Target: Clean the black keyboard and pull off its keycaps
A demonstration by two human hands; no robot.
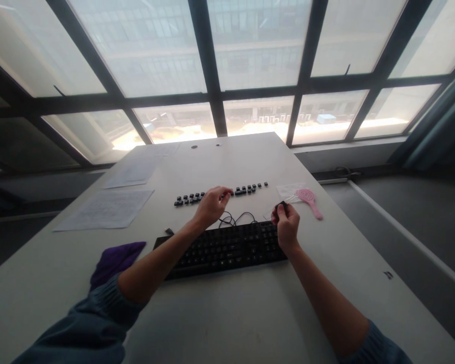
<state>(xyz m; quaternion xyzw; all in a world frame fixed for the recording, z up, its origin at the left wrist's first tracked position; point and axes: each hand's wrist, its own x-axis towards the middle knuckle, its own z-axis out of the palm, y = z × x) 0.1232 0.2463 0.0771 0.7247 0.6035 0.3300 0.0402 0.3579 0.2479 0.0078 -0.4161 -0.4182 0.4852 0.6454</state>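
Observation:
My left hand [213, 203] reaches over the keyboard to the rows of loose black keycaps [191, 198]. Its thumb and fingers are pinched together beside the keycaps, and whatever is between them is hidden. Above the right end of the black keyboard [222, 247], my right hand [287, 222] is closed around a small black piece [281, 205], of which only the top shows. The keyboard lies flat across the table, with its cable [233, 220] looped behind it. My forearms cover parts of its keys.
A pink hairbrush [306, 196] lies at the right, beside thin pale wires [290, 200] and a clear sheet. Papers [106, 210] and a purple cloth [116, 260] lie on the left of the white table [227, 323]. Windows stand behind.

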